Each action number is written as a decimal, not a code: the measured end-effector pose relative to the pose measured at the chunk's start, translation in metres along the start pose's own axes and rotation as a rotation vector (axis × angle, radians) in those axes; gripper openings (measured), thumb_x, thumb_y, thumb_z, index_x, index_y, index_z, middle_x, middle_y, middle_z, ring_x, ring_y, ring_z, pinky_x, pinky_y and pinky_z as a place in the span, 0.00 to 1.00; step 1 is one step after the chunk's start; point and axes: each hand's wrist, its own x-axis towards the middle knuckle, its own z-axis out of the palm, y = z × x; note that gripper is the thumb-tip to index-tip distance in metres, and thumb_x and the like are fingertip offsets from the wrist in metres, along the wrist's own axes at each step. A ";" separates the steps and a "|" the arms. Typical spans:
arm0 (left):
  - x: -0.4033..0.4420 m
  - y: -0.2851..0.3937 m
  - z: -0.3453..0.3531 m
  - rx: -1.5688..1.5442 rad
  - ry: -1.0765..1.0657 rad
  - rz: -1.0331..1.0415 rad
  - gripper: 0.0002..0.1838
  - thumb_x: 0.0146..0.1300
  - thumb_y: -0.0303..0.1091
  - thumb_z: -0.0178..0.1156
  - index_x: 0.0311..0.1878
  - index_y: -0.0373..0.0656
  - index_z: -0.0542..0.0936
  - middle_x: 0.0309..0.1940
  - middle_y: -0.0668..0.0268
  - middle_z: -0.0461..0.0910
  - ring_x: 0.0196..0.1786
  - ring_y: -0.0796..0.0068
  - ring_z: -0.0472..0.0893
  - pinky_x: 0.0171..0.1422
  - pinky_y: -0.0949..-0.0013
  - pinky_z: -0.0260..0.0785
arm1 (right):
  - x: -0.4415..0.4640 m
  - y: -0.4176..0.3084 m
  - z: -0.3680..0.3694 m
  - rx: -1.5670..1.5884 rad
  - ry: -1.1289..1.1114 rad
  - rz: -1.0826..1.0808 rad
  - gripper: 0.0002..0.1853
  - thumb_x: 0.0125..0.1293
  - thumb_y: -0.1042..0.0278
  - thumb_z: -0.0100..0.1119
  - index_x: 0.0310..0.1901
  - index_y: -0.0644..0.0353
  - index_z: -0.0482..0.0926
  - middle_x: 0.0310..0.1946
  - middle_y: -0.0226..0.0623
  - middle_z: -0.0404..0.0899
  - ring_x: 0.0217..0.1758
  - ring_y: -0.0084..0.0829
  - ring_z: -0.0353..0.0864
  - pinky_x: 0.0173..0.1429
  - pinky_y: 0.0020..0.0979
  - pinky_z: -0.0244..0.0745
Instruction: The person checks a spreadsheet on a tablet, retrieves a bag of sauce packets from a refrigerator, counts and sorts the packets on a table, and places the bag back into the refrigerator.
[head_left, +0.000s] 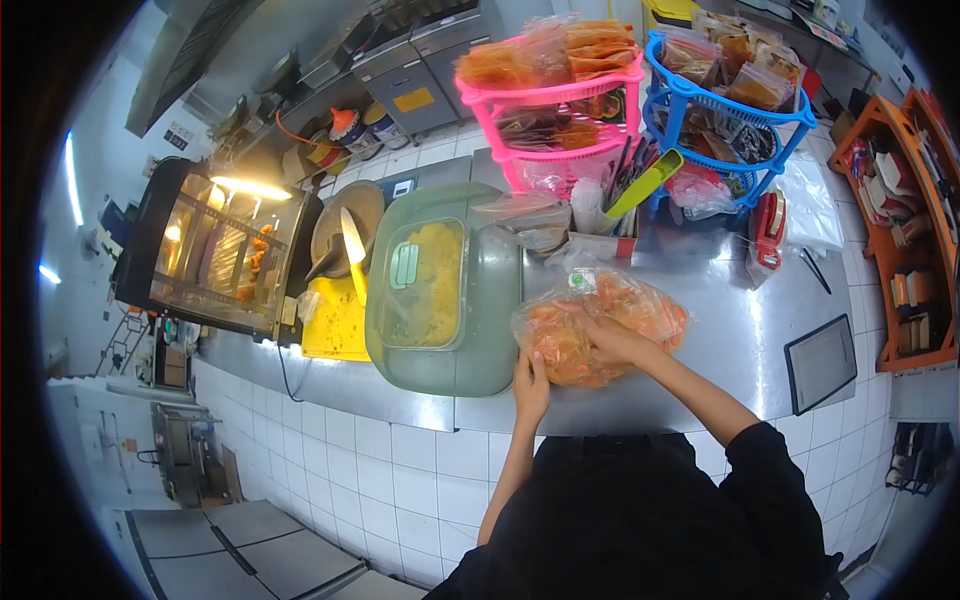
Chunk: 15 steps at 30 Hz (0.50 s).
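Note:
A clear plastic bag full of small orange packets lies on the steel table in front of me. My left hand grips the bag's near left edge, thumb raised against the plastic. Over the middle of the bag, my right hand reaches among the orange packets with its fingers bent down. Its fingertips are partly hidden, so what they hold cannot be made out. Just left of the bag stands a large green lidded tub with yellow contents showing through its window.
A yellow-handled knife lies by a yellow board. A lit glass warmer stands far left. Pink rack and blue rack hold packets behind the bag. A tablet lies at the right edge, near a red sealer.

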 end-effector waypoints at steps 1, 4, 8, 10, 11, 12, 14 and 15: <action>0.000 -0.002 -0.001 -0.009 0.013 0.014 0.25 0.76 0.47 0.45 0.63 0.34 0.71 0.52 0.48 0.78 0.56 0.57 0.77 0.62 0.60 0.66 | 0.005 0.000 -0.004 -0.010 0.010 -0.059 0.54 0.47 0.81 0.66 0.75 0.54 0.46 0.69 0.52 0.60 0.72 0.52 0.62 0.73 0.42 0.61; -0.001 -0.009 -0.005 -0.034 -0.035 -0.017 0.28 0.77 0.50 0.40 0.65 0.34 0.70 0.55 0.49 0.77 0.58 0.57 0.76 0.64 0.59 0.65 | 0.016 0.004 -0.010 -0.022 0.027 -0.229 0.58 0.43 0.77 0.71 0.75 0.54 0.45 0.68 0.53 0.63 0.70 0.53 0.65 0.72 0.43 0.62; 0.002 -0.011 -0.009 -0.332 -0.137 -0.277 0.31 0.78 0.53 0.37 0.68 0.35 0.66 0.61 0.52 0.73 0.62 0.60 0.74 0.66 0.60 0.65 | 0.026 -0.001 -0.007 0.043 0.036 -0.324 0.58 0.41 0.70 0.75 0.74 0.54 0.48 0.66 0.52 0.65 0.68 0.52 0.67 0.71 0.44 0.64; -0.002 0.005 -0.014 -0.470 -0.155 -0.394 0.32 0.77 0.55 0.36 0.69 0.37 0.65 0.63 0.54 0.72 0.63 0.61 0.73 0.66 0.59 0.66 | 0.027 -0.009 -0.007 0.080 0.046 -0.295 0.57 0.42 0.68 0.75 0.73 0.53 0.49 0.66 0.52 0.66 0.69 0.52 0.66 0.71 0.44 0.63; 0.000 0.000 -0.014 -0.494 -0.161 -0.408 0.32 0.77 0.55 0.37 0.69 0.37 0.65 0.63 0.54 0.72 0.64 0.61 0.73 0.65 0.59 0.67 | 0.027 -0.011 -0.006 0.092 0.045 -0.278 0.56 0.43 0.68 0.74 0.73 0.53 0.49 0.65 0.52 0.66 0.69 0.52 0.66 0.71 0.44 0.63; 0.001 -0.009 -0.014 -0.517 -0.167 -0.423 0.32 0.77 0.56 0.37 0.70 0.38 0.64 0.63 0.55 0.71 0.64 0.61 0.73 0.64 0.58 0.67 | 0.026 -0.012 -0.004 0.104 0.044 -0.260 0.55 0.45 0.68 0.74 0.73 0.52 0.49 0.65 0.51 0.66 0.69 0.52 0.66 0.71 0.44 0.63; 0.002 -0.019 -0.011 -0.558 -0.165 -0.425 0.32 0.76 0.56 0.38 0.69 0.39 0.64 0.63 0.55 0.71 0.64 0.61 0.72 0.63 0.57 0.69 | 0.028 -0.014 0.002 0.007 0.100 -0.320 0.50 0.48 0.66 0.72 0.72 0.52 0.54 0.64 0.47 0.69 0.66 0.50 0.70 0.69 0.42 0.65; 0.002 -0.023 -0.009 -0.575 -0.156 -0.411 0.32 0.76 0.56 0.38 0.69 0.39 0.65 0.63 0.55 0.71 0.64 0.61 0.72 0.62 0.56 0.69 | 0.029 -0.015 0.004 -0.042 0.129 -0.352 0.47 0.50 0.65 0.71 0.72 0.52 0.56 0.64 0.45 0.70 0.64 0.49 0.72 0.68 0.41 0.66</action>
